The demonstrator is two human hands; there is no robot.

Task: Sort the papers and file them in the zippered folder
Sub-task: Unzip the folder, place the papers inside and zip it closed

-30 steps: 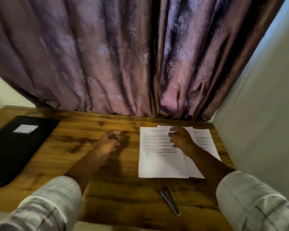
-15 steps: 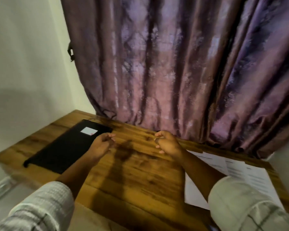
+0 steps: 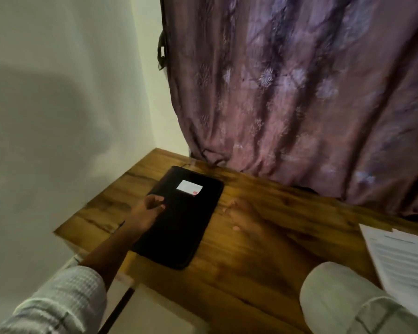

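Fingers (image 3: 160,206) of your left hand (image 3: 148,212) are loosely curled, thumb above them, with nothing showing between them. The hand sits over the left long edge of the zippered folder (image 3: 179,227); whether the fingertips actually touch its cover is not clear. Your right hand (image 3: 241,216) is smeared by motion blur just beside the folder's right edge, low over the bare wood. Its fingers look stretched toward the folder, but you cannot tell if they are spread or pressed together, nor whether they rest on the table (image 3: 251,266). The folder is black, lies flat and closed near the table's far left corner, angled so its far end points toward the curtain (image 3: 299,92), and carries a small white label (image 3: 189,187) on the far part of its cover. The papers (image 3: 401,259) lie well apart from it at the right edge of the view, overlapping sheets of printed text partly covered by your right sleeve (image 3: 343,295). Your left sleeve (image 3: 58,302), pale and checked, enters from the lower left. A plain pale wall (image 3: 58,92) stands behind the table's left side, meeting the purple patterned curtain at the corner.
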